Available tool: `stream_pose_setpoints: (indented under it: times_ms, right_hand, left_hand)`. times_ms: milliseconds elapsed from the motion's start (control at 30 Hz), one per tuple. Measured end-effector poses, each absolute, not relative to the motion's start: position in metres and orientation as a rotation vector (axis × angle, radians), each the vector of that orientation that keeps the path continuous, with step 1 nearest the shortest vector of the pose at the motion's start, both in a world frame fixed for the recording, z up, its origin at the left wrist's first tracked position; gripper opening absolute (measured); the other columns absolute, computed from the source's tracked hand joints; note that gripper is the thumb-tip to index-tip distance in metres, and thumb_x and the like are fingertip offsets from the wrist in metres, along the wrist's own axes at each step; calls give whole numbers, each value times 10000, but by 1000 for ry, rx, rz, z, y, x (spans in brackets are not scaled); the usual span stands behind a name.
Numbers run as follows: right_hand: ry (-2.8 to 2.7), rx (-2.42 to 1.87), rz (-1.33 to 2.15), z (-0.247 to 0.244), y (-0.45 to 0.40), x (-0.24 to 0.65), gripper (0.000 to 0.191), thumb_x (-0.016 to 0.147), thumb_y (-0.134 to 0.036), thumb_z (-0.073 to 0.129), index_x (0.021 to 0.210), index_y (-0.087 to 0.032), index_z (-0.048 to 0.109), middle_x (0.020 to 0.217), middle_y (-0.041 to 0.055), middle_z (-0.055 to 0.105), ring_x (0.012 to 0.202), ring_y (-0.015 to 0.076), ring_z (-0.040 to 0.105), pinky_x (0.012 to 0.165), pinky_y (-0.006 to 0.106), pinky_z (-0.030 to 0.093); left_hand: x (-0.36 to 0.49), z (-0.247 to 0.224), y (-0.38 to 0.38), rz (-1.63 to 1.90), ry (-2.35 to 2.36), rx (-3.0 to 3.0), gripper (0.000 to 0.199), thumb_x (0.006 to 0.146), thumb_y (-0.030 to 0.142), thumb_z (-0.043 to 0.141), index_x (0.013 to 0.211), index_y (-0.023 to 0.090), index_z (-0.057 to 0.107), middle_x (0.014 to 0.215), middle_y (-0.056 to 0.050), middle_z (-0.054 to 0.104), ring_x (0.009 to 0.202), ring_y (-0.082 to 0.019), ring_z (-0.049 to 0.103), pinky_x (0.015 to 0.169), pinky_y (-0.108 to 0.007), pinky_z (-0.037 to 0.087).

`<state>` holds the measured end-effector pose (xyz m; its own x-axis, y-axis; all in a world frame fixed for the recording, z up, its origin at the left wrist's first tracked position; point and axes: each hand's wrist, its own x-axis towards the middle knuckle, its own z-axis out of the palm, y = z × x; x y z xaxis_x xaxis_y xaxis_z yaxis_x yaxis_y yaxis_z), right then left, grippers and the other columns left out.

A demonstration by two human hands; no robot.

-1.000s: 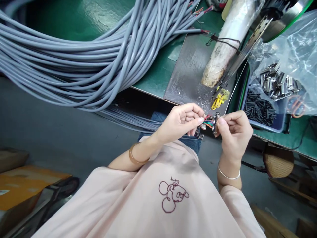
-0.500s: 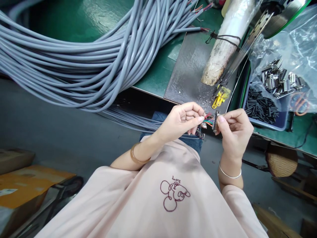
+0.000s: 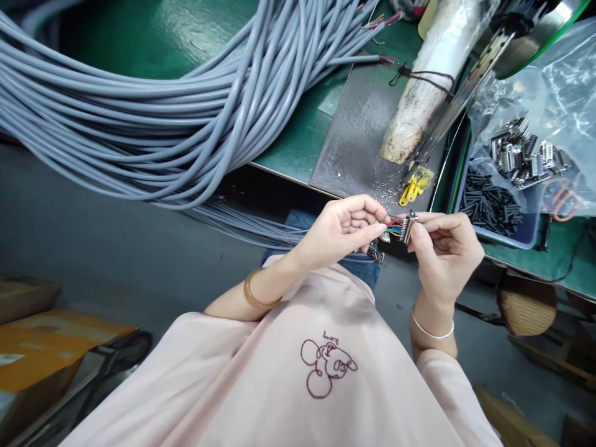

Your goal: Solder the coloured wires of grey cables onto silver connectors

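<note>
My right hand (image 3: 444, 251) pinches a metal multi-pin connector (image 3: 408, 227) by its edge between thumb and fingers. Thin coloured wires (image 3: 395, 229), red, green, blue and orange among them, run from the connector's pins to my left hand (image 3: 351, 225). The left thumb and fingertips are closed on these wires, a short way from the connector. Below the left fingers another small connector (image 3: 376, 253) hangs over my lap, partly hidden. Grey cables (image 3: 261, 228) trail off to the left behind my left wrist.
A thick bundle of grey cables (image 3: 233, 105) lies across the green table (image 3: 288, 146). Beyond my hands are a dark plate (image 3: 349, 136), a yellow clip-like piece (image 3: 416, 186) and a white wrapped tube (image 3: 414, 105). A blue bin (image 3: 528, 236) holds black sleeves; bagged connectors (image 3: 528, 152) lie beside it.
The connector has tilted slightly in my right hand, and that hand has shifted a little to the right. My left hand keeps its hold on the wires.
</note>
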<state>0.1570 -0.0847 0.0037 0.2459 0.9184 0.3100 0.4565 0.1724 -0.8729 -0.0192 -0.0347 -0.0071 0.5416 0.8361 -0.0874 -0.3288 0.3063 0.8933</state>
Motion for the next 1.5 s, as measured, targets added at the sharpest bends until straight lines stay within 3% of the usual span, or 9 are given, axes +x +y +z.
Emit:
stream_pose_setpoints:
  times_ms: [167, 300, 467, 633, 733, 867, 1033, 1333, 1500]
  right_hand:
    - [-1433, -1334, 517, 14, -85, 156, 141, 835, -186, 735, 789, -231, 609, 913, 16, 764, 816, 178, 738, 527, 280, 539]
    - [-1493, -1255, 438, 11, -86, 157, 122, 833, -181, 724, 818, -256, 630, 858, 1, 758, 774, 188, 740, 639, 354, 614]
    - [-1726, -1231, 99, -2, -84, 162, 190, 782, -112, 760, 826, -264, 655, 849, -16, 767, 730, 163, 734, 603, 305, 596]
    - [-1553, -1326, 313, -5, -85, 163, 140, 806, -123, 744, 833, -233, 662, 992, 30, 779, 959, 223, 764, 700, 347, 657]
    - [-1432, -1400, 483, -2, -87, 164, 112, 823, -156, 750, 816, -220, 658, 925, 22, 782, 882, 182, 769, 696, 294, 653]
    - [-1398, -1427, 610, 0, -88, 165, 122, 822, -205, 768, 782, -216, 653, 879, 6, 767, 798, 137, 744, 673, 249, 635]
    - [-1342, -1418, 659, 0, -88, 162, 139, 819, -206, 770, 761, -217, 643, 870, 9, 750, 790, 138, 727, 637, 247, 619]
    - [-1339, -1404, 654, 0, -87, 158, 123, 825, -198, 759, 775, -220, 649, 879, 6, 748, 786, 138, 727, 656, 260, 621]
    - [-1360, -1378, 615, 1, -87, 160, 131, 819, -188, 760, 772, -220, 642, 863, 13, 739, 818, 152, 726, 676, 277, 604]
  left_hand:
    - [-18, -7, -34, 847, 615, 955, 199, 843, 260, 753, 873, 121, 614, 677, 33, 599, 532, -16, 516, 487, -113, 418]
    - [-16, -10, -31, 819, 632, 889, 248, 814, 305, 784, 846, 129, 612, 677, 25, 614, 522, -22, 503, 471, -124, 398]
    - [-18, -15, -27, 805, 623, 851, 296, 769, 353, 825, 820, 132, 634, 718, 5, 645, 516, -25, 486, 472, -145, 393]
    - [-20, -13, -32, 928, 616, 1105, 178, 805, 290, 792, 800, 133, 710, 838, -57, 692, 754, -109, 634, 686, -215, 525]
    - [-18, -12, -36, 976, 615, 1265, 122, 850, 250, 740, 805, 138, 725, 871, -72, 708, 843, -139, 662, 765, -241, 540]
    - [-15, -16, -36, 952, 630, 1161, 124, 848, 240, 739, 841, 130, 682, 816, -38, 680, 706, -86, 616, 657, -195, 509]
    - [-13, -20, -30, 786, 547, 736, 242, 836, 315, 748, 831, 150, 571, 637, 42, 574, 451, -38, 501, 433, -170, 359]
    - [-13, -22, -25, 725, 493, 597, 247, 799, 285, 759, 821, 150, 552, 701, 14, 649, 448, -44, 540, 413, -168, 349]
    - [-16, -27, -26, 738, 454, 665, 203, 748, 257, 759, 818, 144, 606, 697, 2, 639, 508, -66, 564, 479, -187, 419]
